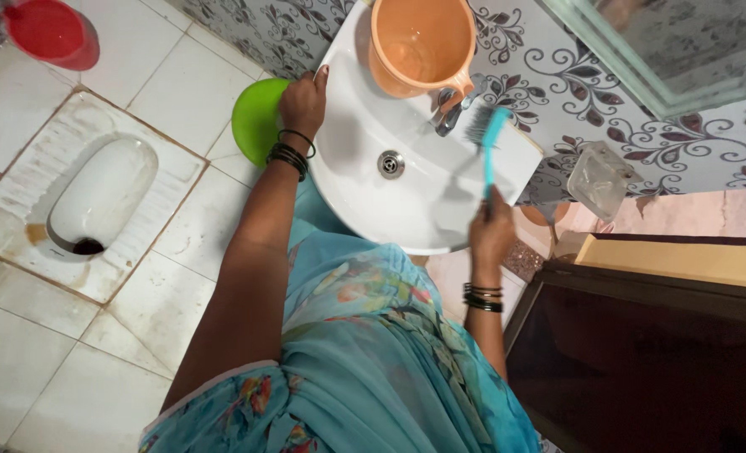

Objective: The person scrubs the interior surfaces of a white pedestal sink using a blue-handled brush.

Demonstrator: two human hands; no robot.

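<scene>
White sink [365, 180]: wall-mounted, drain at its middle.
Left hand [303, 102]: fingers curled over the sink's far-left rim, gripping it (black bangles on the wrist).
Green tub [255, 117]: on the floor, just left of that hand.
Orange jug [421, 44]: standing on the sink beside the tap.
Right hand [490, 231]: closed around the blue brush [488, 138], bristles up near the tap.

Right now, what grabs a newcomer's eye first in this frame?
The white wash basin at centre, with the right hand holding a teal brush up near the tap. The left hand grips the basin's left rim, and an orange mug sits at the basin's back edge. On the tiled floor to the left lie a squat toilet pan, a green bowl and a red bucket.
</scene>
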